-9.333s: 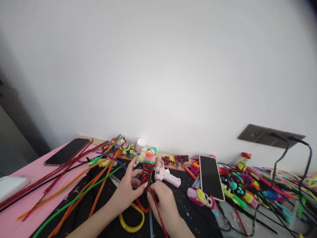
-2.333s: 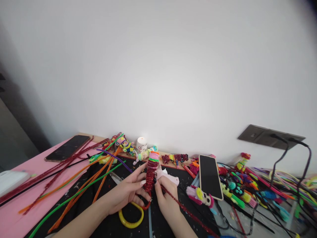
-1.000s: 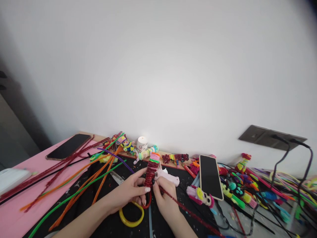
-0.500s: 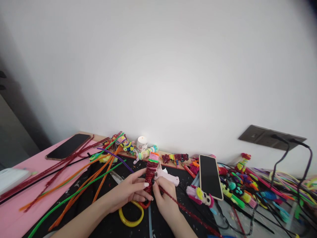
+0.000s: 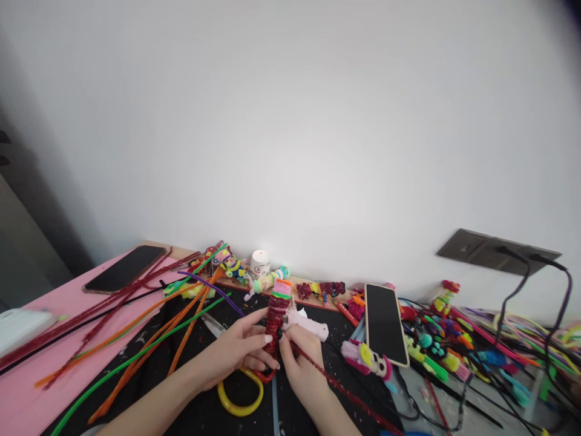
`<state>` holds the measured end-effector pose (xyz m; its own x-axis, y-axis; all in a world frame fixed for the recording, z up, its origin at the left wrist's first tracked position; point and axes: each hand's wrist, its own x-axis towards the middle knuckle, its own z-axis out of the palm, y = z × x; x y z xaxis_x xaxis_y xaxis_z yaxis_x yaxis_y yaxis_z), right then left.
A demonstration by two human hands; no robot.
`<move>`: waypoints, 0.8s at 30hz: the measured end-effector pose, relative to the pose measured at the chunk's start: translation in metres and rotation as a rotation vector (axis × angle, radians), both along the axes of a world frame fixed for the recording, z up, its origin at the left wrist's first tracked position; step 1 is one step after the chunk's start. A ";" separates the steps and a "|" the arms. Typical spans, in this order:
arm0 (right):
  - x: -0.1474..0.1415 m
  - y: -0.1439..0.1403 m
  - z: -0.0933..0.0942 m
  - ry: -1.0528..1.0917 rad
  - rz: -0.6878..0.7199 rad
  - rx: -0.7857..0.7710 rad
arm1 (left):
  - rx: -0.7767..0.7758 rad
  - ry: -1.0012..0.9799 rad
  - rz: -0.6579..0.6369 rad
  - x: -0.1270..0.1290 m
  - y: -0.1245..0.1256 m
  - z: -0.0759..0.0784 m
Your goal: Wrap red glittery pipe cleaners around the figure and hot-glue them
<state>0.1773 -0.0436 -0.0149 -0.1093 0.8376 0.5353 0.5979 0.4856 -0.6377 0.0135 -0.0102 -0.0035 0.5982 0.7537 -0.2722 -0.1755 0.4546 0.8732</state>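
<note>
Red coiled figure (image 5: 274, 321) upright between hands, long axis vertical. Left hand (image 5: 233, 354) clamps its side; right hand (image 5: 300, 363) pinches trailing red pipe cleaner (image 5: 345, 390) at base.

Your left hand (image 5: 236, 357) and right hand (image 5: 302, 366) are bare, forearms unsleeved, fingernails painted a pale, whitish shade.

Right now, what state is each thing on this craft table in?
Red wrapped figure: upright, gripped by both hands.
Left hand: closed around the figure.
Right hand: fingers pinching a red sparkly stem.
Glue gun: lying down.
Middle phone: screen dark.
Left phone: screen dark.
Yellow ring: lying flat.
</note>
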 end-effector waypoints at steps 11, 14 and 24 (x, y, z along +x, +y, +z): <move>-0.001 -0.002 0.004 -0.013 -0.005 0.017 | 0.098 0.026 -0.026 0.001 0.001 0.005; -0.001 -0.003 0.005 -0.016 0.001 0.007 | 0.086 0.028 -0.008 0.001 0.001 0.002; -0.001 -0.001 0.001 -0.014 0.000 0.005 | 0.113 0.038 -0.028 0.001 0.002 0.005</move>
